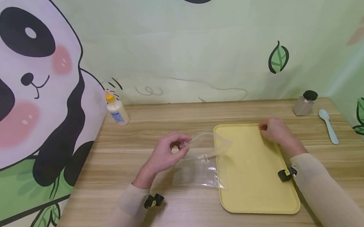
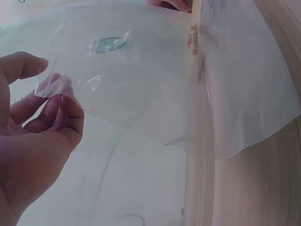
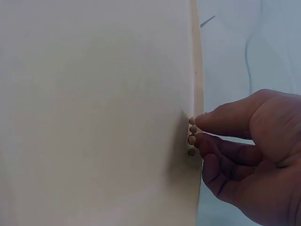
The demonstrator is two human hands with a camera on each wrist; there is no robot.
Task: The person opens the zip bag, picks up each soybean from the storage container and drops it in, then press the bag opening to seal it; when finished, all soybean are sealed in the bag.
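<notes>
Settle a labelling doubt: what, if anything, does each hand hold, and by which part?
The left hand holds the clear bag by one corner of its mouth. The right hand touches beads at the tray edge; whether it grips any is unclear.

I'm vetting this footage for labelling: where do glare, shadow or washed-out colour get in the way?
Head view: glare streaks the clear bag, and its edges are faint over the yellow tray; left wrist view: white glints on the bag, colours pale; right wrist view: the tray washes out to cream, with a soft shadow beside the beads.
</notes>
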